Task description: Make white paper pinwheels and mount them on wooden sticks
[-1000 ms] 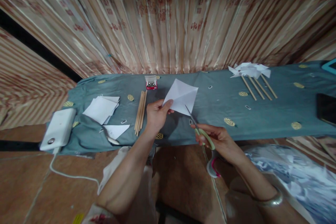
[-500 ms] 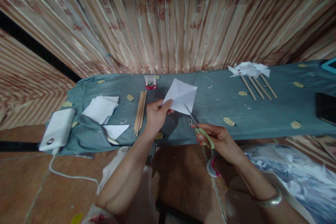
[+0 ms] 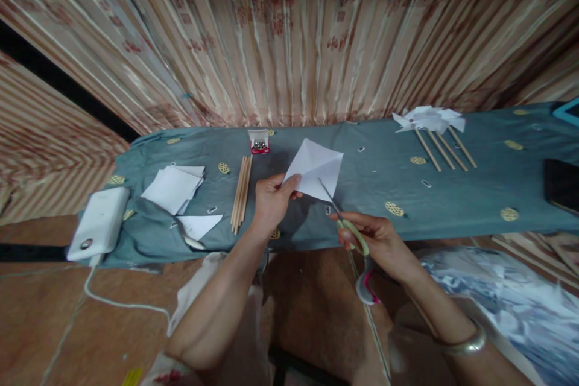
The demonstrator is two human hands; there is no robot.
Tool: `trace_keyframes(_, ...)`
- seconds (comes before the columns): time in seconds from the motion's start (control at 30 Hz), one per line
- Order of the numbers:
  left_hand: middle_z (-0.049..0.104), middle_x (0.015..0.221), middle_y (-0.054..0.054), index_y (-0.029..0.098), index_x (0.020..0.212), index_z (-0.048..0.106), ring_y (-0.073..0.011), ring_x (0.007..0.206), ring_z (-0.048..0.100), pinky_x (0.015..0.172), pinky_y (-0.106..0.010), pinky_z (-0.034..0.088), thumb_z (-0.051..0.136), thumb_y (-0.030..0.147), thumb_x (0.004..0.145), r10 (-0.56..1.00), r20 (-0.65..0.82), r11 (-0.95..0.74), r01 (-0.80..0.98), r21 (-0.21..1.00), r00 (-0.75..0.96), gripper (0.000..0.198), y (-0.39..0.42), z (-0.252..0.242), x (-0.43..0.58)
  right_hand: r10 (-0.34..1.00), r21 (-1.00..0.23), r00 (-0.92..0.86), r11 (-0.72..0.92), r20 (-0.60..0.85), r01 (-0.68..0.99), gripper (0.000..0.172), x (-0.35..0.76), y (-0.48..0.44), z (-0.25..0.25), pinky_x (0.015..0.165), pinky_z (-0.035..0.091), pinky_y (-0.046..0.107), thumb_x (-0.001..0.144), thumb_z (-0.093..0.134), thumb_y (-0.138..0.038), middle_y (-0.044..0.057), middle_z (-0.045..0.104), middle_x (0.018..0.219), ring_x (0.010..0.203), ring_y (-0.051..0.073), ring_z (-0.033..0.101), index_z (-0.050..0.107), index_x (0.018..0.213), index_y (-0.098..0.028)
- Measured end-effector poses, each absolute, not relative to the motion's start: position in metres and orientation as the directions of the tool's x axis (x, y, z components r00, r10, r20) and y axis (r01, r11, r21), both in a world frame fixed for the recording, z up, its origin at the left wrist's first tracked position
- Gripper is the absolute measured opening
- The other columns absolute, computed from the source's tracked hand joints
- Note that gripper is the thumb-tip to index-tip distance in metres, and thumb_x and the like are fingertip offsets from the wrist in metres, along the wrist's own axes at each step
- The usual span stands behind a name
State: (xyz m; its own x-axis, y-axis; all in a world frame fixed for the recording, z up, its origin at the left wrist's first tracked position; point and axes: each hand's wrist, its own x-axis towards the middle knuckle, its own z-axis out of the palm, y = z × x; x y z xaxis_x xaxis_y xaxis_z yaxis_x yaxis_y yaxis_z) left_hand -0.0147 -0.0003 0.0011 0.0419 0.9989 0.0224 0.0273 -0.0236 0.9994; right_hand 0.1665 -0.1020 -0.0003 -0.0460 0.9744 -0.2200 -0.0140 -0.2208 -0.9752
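Observation:
My left hand (image 3: pixel 275 200) pinches the left corner of a square sheet of white paper (image 3: pixel 316 163), thumb on top. Faint creases cross the sheet, which is held above the table. In my right hand (image 3: pixel 373 238) is a pair of scissors (image 3: pixel 350 234) with pale green handles. Its dark blades overlap the lower right part of the paper, tips pointing toward the middle. Left of my left hand lies a bundle of wooden sticks (image 3: pixel 242 193). Behind them stands a small open red and white box (image 3: pixel 259 143) with shiny metal pins inside.
A stack of white paper (image 3: pixel 172 188) and a folded sheet (image 3: pixel 201 226) lie at left, near a white power bank (image 3: pixel 99 223) with a cable. Several paper pinwheels on sticks (image 3: pixel 434 123) rest at back right. A dark object (image 3: pixel 561 184) sits at the right edge of the cloth-covered table (image 3: pixel 452 205).
My left hand and the paper have shifted slightly to the right, the sheet sliding a little along the scissors' blades. My right hand has hardly moved.

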Motion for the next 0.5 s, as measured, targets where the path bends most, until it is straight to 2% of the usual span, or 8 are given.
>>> trace_keyframes(0.2,0.060,0.048,0.001,0.016,0.057,0.066,-0.0105,0.046,0.051,0.048,-0.022,0.041,0.067,0.040,0.070,0.997,0.029,-0.030,0.012,0.999,0.074,0.027,-0.0003,-0.0023,-0.0145,0.970,-0.970,-0.051,-0.241,-0.239,-0.039,0.042,0.1672,-0.1017,-0.0011,0.049,0.040,0.022,0.063,0.079,-0.049,-0.003,0.057,0.058,0.052,0.008,0.048,0.075,0.093,-0.020)
trace_keyframes(0.5,0.060,0.049,0.001,0.016,0.059,0.067,-0.0103,0.046,0.051,0.048,-0.022,0.041,0.067,0.041,0.071,0.996,0.036,-0.037,0.001,0.999,0.080,0.027,0.0000,-0.0071,-0.0143,0.976,-0.978,-0.059,-0.210,-0.210,0.011,0.042,0.1693,-0.1021,-0.0029,0.049,0.042,0.023,0.066,0.076,-0.050,-0.002,0.058,0.058,0.051,0.009,0.048,0.075,0.096,-0.020)
